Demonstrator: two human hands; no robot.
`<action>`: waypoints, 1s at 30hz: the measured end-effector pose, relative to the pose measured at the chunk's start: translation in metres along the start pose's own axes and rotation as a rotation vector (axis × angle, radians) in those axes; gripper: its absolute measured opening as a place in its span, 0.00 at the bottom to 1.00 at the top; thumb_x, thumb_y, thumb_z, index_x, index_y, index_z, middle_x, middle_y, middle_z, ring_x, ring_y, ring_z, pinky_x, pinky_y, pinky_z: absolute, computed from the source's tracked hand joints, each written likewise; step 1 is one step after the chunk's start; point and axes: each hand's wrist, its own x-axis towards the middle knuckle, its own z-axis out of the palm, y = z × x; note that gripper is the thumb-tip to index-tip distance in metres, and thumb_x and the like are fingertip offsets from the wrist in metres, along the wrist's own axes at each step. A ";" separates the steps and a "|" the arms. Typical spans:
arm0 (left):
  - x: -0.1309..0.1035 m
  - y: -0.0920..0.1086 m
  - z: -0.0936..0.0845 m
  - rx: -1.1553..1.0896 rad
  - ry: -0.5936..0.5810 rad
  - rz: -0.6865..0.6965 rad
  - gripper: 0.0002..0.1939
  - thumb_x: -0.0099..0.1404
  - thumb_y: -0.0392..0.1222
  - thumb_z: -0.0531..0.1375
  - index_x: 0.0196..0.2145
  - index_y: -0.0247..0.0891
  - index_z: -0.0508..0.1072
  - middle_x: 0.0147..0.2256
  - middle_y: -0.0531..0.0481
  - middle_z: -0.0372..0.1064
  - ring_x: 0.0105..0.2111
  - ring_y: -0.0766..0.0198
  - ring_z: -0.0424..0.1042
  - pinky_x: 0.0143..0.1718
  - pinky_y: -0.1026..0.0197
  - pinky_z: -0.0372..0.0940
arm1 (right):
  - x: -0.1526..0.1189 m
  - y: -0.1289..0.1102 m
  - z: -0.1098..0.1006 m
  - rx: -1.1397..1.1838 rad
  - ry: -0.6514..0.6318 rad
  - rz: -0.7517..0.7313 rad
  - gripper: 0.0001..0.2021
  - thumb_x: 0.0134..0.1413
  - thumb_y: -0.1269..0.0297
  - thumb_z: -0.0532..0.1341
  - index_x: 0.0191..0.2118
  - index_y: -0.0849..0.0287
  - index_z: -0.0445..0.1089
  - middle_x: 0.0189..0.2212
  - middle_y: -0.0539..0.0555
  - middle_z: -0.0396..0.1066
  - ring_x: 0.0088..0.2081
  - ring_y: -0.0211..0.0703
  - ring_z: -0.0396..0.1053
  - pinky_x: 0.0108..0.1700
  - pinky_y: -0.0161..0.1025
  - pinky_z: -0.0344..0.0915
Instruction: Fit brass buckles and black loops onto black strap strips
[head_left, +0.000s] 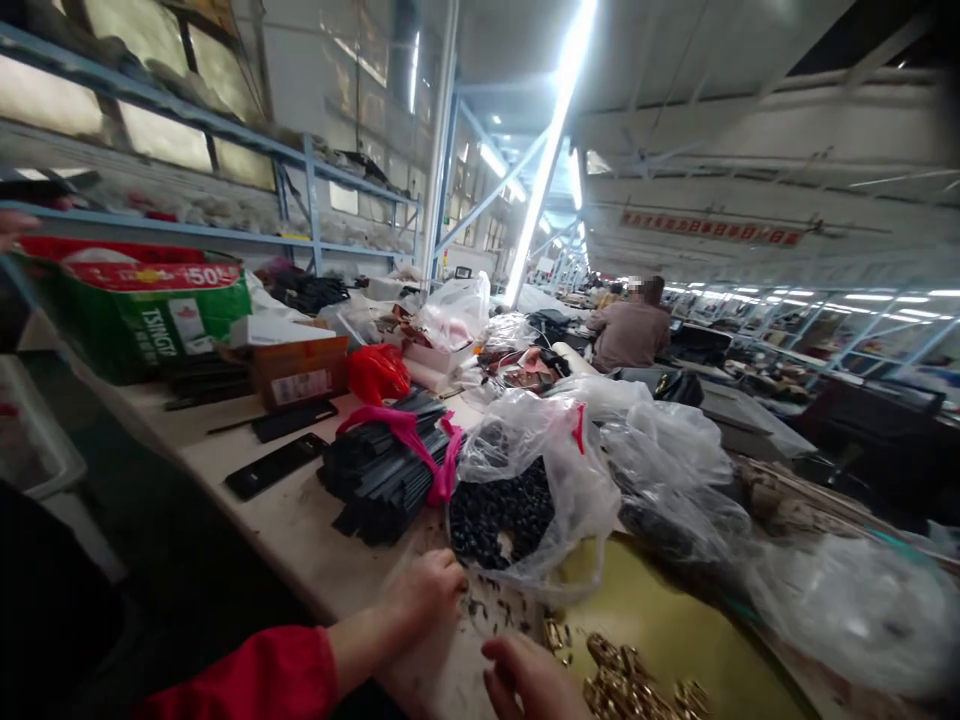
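Note:
My left hand (424,597), in a red sleeve, rests low over the table with its fingers curled closed. What it holds, if anything, is hidden. Small dark pieces (495,610) lie scattered on the tabletop beside it. Just beyond stands an open clear plastic bag (581,490) full of small shiny black pieces (502,515). My right hand (536,678) is at the bottom edge, thumb and fingers apart, with nothing visible between them. To its right, gold-coloured metal fittings (626,680) are heaped on a yellow tray-like surface (690,610).
Bundled black strips (386,470) tied with a pink band lie left of the bag, near a black phone-like slab (274,466). Behind are a cardboard box (296,365), a red bag (379,372) and a green bag (142,320). A person (634,330) sits farther back.

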 end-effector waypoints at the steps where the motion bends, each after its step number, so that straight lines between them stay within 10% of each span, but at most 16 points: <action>1: 0.006 0.002 -0.004 -0.011 0.015 0.002 0.07 0.60 0.33 0.54 0.31 0.37 0.72 0.34 0.47 0.69 0.37 0.60 0.69 0.38 0.62 0.63 | 0.015 0.003 0.002 -0.018 -0.027 -0.016 0.10 0.47 0.75 0.55 0.35 0.57 0.68 0.27 0.51 0.71 0.27 0.38 0.69 0.30 0.30 0.61; 7: 0.035 -0.002 -0.051 -0.060 0.096 0.063 0.20 0.58 0.43 0.61 0.48 0.40 0.64 0.45 0.49 0.67 0.42 0.59 0.68 0.43 0.61 0.62 | 0.073 0.009 -0.001 -0.078 -0.165 0.015 0.11 0.47 0.76 0.53 0.35 0.59 0.69 0.30 0.54 0.71 0.30 0.41 0.69 0.31 0.32 0.60; 10: 0.027 -0.034 -0.093 0.113 0.103 0.011 0.06 0.62 0.40 0.55 0.36 0.39 0.70 0.37 0.49 0.69 0.39 0.57 0.68 0.41 0.56 0.61 | 0.102 0.001 -0.010 -0.068 -0.192 0.022 0.10 0.48 0.74 0.53 0.35 0.58 0.69 0.30 0.53 0.71 0.30 0.40 0.69 0.31 0.32 0.60; 14: 0.031 -0.085 -0.131 0.321 0.055 -0.265 0.11 0.65 0.38 0.50 0.33 0.36 0.71 0.34 0.44 0.69 0.37 0.56 0.69 0.38 0.56 0.63 | 0.148 -0.022 -0.018 0.028 -0.184 0.018 0.10 0.50 0.73 0.53 0.34 0.58 0.70 0.31 0.53 0.71 0.33 0.40 0.69 0.34 0.32 0.60; 21: 0.059 -0.107 -0.115 0.307 -0.037 -0.415 0.09 0.58 0.37 0.56 0.36 0.32 0.71 0.36 0.40 0.70 0.36 0.53 0.72 0.33 0.58 0.65 | 0.180 -0.052 -0.004 0.192 -0.226 -0.086 0.10 0.47 0.74 0.55 0.35 0.57 0.71 0.31 0.52 0.72 0.32 0.39 0.69 0.33 0.30 0.60; 30: 0.053 -0.094 -0.126 0.156 0.010 -0.537 0.08 0.62 0.38 0.55 0.38 0.31 0.68 0.36 0.45 0.70 0.37 0.60 0.70 0.39 0.54 0.64 | 0.135 -0.068 -0.015 0.209 -0.191 -0.051 0.11 0.46 0.74 0.55 0.35 0.59 0.72 0.31 0.53 0.72 0.31 0.39 0.69 0.33 0.32 0.60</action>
